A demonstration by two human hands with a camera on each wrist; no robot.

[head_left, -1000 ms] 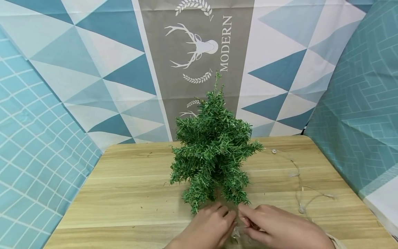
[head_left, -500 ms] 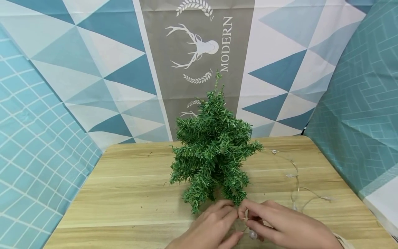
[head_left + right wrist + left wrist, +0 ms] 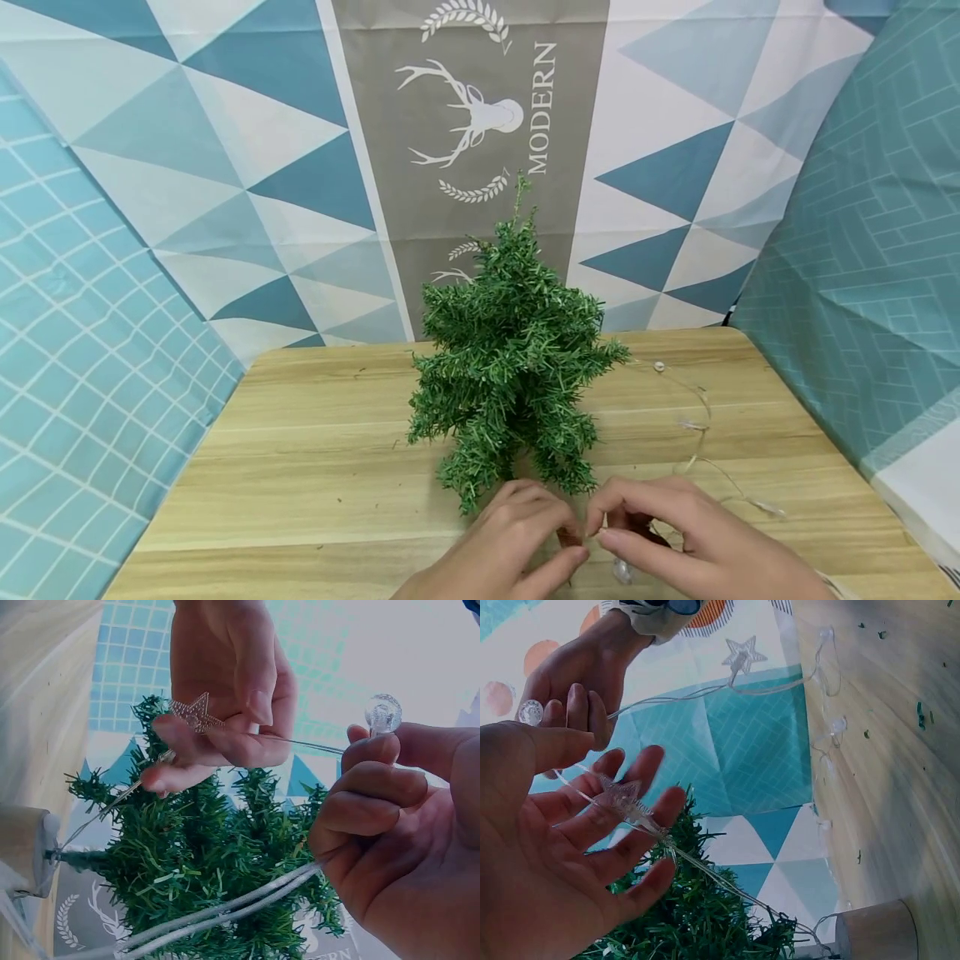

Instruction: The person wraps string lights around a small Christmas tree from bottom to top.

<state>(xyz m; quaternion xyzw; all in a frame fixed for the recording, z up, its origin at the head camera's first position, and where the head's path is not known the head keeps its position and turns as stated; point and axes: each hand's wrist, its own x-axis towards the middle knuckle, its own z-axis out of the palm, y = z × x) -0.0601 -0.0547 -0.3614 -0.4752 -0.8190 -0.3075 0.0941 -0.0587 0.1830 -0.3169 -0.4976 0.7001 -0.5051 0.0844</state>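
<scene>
A small green artificial Christmas tree (image 3: 517, 367) stands upright on the table. In front of its lowest branches, my left hand (image 3: 513, 537) and right hand (image 3: 693, 533) work close together on string lights. A length of thin clear wire runs between them. Across my left fingers lies a clear star bulb (image 3: 622, 799), thumb and forefinger close together at the wire. My right thumb and forefinger pinch the wire beside a round clear bulb (image 3: 384, 712), while a further strand (image 3: 247, 904) passes under my other right fingers. From the star, wire leads toward the tree's wooden base (image 3: 877, 934).
More of the light string trails over the table's right side, with a small bulb (image 3: 659, 367) behind the tree's right branches. Another star bulb (image 3: 744, 654) hangs past my right hand. Green needle scraps (image 3: 921, 712) lie on the wooden table (image 3: 300, 467). Patterned cloths surround it.
My hands have drawn slightly apart, the right one shifting right. A round bulb has come into view below the right hand. The trailing wire on the right has slid leftward.
</scene>
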